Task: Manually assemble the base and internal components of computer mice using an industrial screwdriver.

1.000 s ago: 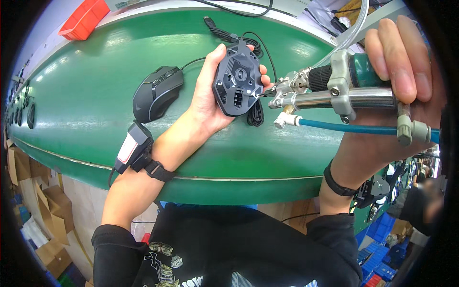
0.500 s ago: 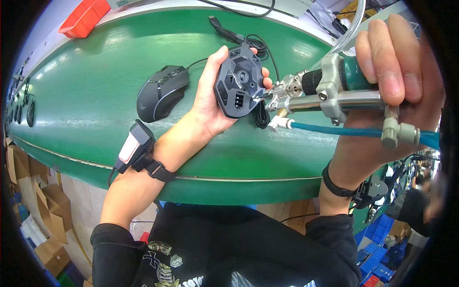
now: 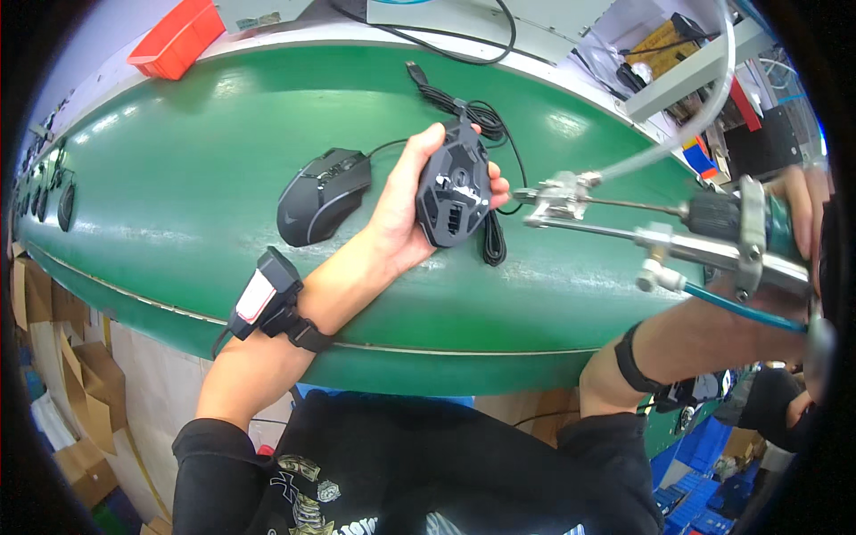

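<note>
The left hand (image 3: 401, 214) curls its fingers around a black plastic computer mouse turned underside-up (image 3: 453, 194), held just above the green tabletop (image 3: 178, 178). It looks light, rigid and smooth, best gripped by its two long sides; its trailing black cable (image 3: 489, 236) could snag. The right hand (image 3: 798, 214) is wrapped tight around a metal pneumatic tool with clear and blue hoses (image 3: 678, 236), tip just beside the mouse. A second black mouse (image 3: 321, 194) lies near. Open belt to the left; the near edge runs below the wrists
</note>
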{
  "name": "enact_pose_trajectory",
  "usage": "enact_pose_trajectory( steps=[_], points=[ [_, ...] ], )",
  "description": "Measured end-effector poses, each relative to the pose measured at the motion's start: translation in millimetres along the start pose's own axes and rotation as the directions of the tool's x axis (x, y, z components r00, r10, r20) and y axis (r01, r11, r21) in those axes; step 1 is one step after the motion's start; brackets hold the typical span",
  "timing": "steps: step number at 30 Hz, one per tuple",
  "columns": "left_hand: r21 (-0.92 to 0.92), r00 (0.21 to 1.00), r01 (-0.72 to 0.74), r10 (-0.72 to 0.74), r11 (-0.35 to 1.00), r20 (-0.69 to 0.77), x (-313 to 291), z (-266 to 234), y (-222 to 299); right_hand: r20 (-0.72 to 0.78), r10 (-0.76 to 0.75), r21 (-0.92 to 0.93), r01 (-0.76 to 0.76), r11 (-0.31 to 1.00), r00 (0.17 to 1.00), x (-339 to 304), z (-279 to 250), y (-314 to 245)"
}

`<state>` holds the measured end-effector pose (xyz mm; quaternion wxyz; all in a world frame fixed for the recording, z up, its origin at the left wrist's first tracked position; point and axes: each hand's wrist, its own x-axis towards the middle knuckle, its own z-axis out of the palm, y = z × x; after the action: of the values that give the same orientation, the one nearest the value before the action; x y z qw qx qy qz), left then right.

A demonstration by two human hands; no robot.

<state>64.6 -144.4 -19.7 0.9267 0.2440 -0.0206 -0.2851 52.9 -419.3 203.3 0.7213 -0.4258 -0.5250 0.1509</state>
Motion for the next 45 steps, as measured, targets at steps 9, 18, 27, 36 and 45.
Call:
enact_pose_trajectory(
  steps=[9, 18, 27, 36, 45],
  points=[
    [-0.049, 0.992, 0.058, -0.052, 0.997, 0.113, 2, -5, -1, -0.535, -0.348, -0.442, 0.096, 0.892, 0.770, 17, 37, 70],
    [-0.087, 0.984, 0.089, -0.073, 0.992, 0.164, 0, -2, 1, -0.515, -0.396, -0.467, 0.138, 0.873, 0.760, 16, 29, 94],
    [-0.088, 0.982, 0.095, -0.079, 0.992, 0.171, 1, 0, -1, -0.517, -0.383, -0.443, 0.143, 0.885, 0.766, -6, 12, 69],
    [-0.075, 0.979, 0.102, -0.087, 0.992, 0.183, 2, -3, -2, -0.520, -0.393, -0.436, 0.159, 0.886, 0.759, -28, 2, 51],
    [-0.047, 0.983, 0.107, -0.099, 0.993, 0.157, 0, 0, -1, -0.531, -0.401, -0.437, 0.165, 0.884, 0.746, -55, 10, 31]
  ],
)
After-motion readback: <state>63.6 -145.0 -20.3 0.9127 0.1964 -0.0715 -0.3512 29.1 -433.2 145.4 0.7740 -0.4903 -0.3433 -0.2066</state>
